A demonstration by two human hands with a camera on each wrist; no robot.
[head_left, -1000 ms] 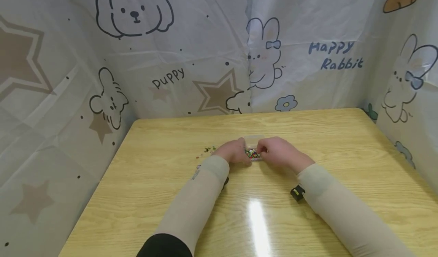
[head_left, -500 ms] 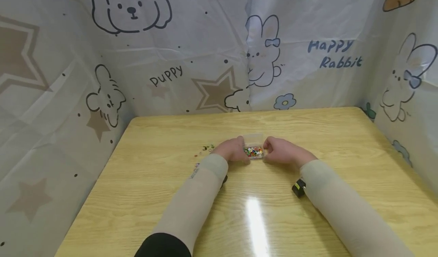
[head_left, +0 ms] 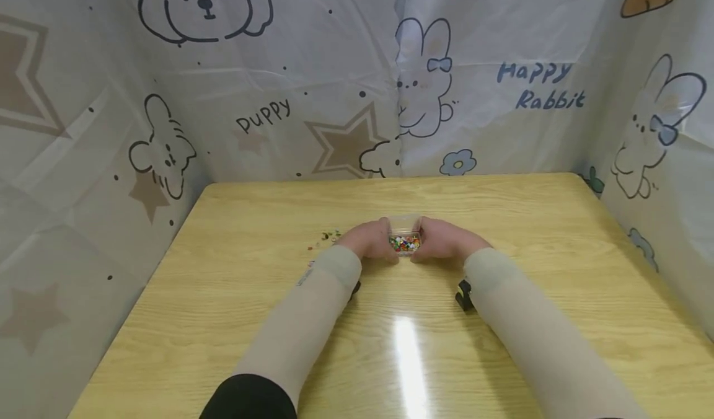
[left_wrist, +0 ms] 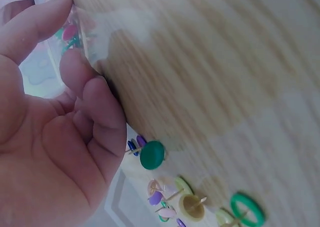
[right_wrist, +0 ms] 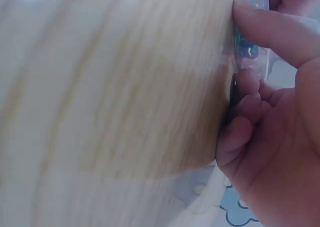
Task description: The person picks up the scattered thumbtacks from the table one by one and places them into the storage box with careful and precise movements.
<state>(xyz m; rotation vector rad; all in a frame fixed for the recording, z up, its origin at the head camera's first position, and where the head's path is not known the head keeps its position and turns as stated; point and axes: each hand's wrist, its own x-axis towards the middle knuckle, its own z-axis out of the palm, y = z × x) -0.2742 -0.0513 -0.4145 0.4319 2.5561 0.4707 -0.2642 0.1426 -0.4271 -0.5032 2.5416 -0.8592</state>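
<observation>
A small clear plastic box [head_left: 405, 243] full of multicoloured thumbtacks stands on the table with its transparent lid [head_left: 405, 222] raised at the back. On its left side my left hand [head_left: 370, 239] grips it between thumb and curled fingers. My right hand [head_left: 443, 239] holds the opposite side the same way. In the left wrist view, part of the box shows behind the left thumb, and loose thumbtacks [left_wrist: 152, 155] lie beyond that hand. The right wrist view has the box [right_wrist: 248, 52] between the right thumb and fingers.
Loose thumbtacks [head_left: 329, 236] are scattered on the wooden table [head_left: 268, 320] left of the left hand. A printed cloth [head_left: 312, 66] hangs behind the table and along both sides.
My right hand was over the tacks in the box, drew back to its right side, and now grips that side. The left hand stays at the box. The head view has shifted slightly.
</observation>
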